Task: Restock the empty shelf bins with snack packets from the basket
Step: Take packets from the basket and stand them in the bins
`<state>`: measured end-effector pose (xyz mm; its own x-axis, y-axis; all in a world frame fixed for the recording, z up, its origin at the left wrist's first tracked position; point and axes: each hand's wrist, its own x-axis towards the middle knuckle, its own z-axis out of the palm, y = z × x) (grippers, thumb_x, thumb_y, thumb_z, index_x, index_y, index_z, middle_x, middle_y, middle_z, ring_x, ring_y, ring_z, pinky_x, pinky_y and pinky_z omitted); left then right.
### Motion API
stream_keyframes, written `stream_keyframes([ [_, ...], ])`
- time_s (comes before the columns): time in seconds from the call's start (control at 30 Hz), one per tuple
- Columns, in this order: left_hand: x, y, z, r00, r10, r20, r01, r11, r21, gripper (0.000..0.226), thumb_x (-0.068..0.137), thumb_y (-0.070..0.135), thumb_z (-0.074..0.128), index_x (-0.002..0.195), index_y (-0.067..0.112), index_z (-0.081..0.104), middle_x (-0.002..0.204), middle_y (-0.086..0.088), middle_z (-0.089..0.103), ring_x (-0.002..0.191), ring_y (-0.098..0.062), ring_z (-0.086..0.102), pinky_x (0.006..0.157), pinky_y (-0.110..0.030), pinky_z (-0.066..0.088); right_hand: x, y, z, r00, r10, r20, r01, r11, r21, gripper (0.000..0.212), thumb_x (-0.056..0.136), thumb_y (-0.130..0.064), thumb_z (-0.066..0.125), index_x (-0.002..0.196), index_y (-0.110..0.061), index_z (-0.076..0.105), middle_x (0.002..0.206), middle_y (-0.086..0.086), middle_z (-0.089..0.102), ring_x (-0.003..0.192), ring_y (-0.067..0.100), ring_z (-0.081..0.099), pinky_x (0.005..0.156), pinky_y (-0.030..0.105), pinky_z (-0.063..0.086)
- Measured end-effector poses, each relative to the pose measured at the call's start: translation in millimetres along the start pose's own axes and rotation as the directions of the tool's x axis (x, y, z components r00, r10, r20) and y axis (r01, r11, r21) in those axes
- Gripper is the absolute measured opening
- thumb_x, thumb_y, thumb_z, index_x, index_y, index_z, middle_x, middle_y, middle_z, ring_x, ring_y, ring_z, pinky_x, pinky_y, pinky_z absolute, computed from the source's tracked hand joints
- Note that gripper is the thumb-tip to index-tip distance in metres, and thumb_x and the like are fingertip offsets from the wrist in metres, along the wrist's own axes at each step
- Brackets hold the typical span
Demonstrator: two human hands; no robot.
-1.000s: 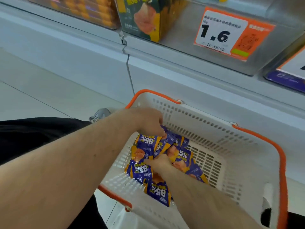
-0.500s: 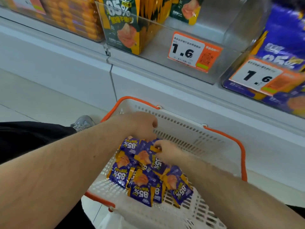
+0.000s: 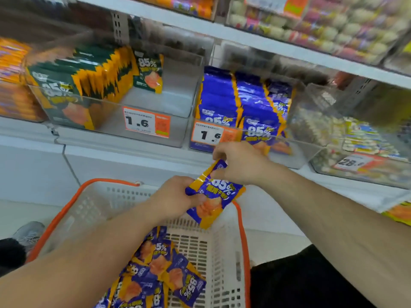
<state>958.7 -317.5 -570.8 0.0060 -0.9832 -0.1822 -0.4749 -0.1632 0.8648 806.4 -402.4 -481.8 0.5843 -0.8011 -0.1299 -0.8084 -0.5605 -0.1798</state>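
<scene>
Snack packets in basket: a loose pile of purple-and-orange foil snack packets [image 3: 155, 274] printed "85%" is seen on the floor of the basket; about six can be told apart, the rest being cut off by the lower edge.
Basket: one white perforated plastic basket with an orange rim [image 3: 224, 258] is placed nearest the camera, below the shelf front.
Held packet: one purple-and-orange packet [image 3: 214, 194] is held above the basket's far rim, tilted, clear of the pile.
Left hand: the left hand [image 3: 175, 198] is curled on the packet's left edge, with the thumb laid across its face.
Right hand: the right hand [image 3: 241, 162] is closed in a pinch on the packet's upper corner.
Price tags: three orange-and-white tags are counted on the bin fronts; two read "1.6" [image 3: 146, 122], and the third, at far right, is blurred.
Purple bin: one clear plastic shelf bin [image 3: 295, 152] just behind the right hand is filled at its left with three upright rows of matching purple packets [image 3: 242, 101]; its right part is seen bare.
Green bin: one clear bin [image 3: 178, 130] to the left is partly filled with a row of green-and-orange packets [image 3: 86, 76], and one more is stood at the back.
Upper shelf: blurred mixed sweets are seen beyond; no count can be made.
</scene>
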Motion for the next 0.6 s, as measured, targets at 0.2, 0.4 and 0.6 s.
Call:
stream_keyframes([
  [0.2,24.4,60.6,34.6,0.992,0.090,-0.094,-0.113,0.952,-0.286,0.018,0.089,0.010,0.068,0.081,0.026,0.071,0.069,0.013,0.072,0.062,0.002,0.065,0.067,-0.020,0.050,-36.1,53.8,-31.5,0.965,0.213,-0.154,-0.200,0.975,0.098,0.046,0.075,-0.051,0.078,0.108,-0.025,0.060,0.101,-0.001,0.064,0.101,0.024,0.061,0.083,0.040,0.051],
  [0.4,52.5,117.5,54.6,0.931,0.278,-0.235,-0.300,0.952,-0.063,0.007,0.089,0.023,0.066,0.091,0.026,0.072,0.080,0.008,0.070,0.069,-0.007,0.059,0.060,-0.021,0.043,-57.0,78.7,-66.5,0.863,0.288,-0.415,-0.249,0.957,0.147,0.038,0.081,-0.034,0.074,0.113,-0.018,0.059,0.112,0.003,0.065,0.105,0.027,0.060,0.083,0.036,0.050],
  [0.6,77.1,136.3,47.5,0.629,0.679,-0.380,-0.333,0.676,0.657,0.061,0.076,0.036,0.074,0.131,0.017,0.057,0.130,-0.004,0.058,0.118,-0.029,0.053,0.093,-0.046,0.041,-55.7,113.5,-110.0,0.537,-0.019,-0.843,-0.352,0.904,-0.244,0.032,0.074,-0.028,0.068,0.098,-0.009,0.059,0.093,0.016,0.061,0.088,0.039,0.058,0.070,0.041,0.041],
])
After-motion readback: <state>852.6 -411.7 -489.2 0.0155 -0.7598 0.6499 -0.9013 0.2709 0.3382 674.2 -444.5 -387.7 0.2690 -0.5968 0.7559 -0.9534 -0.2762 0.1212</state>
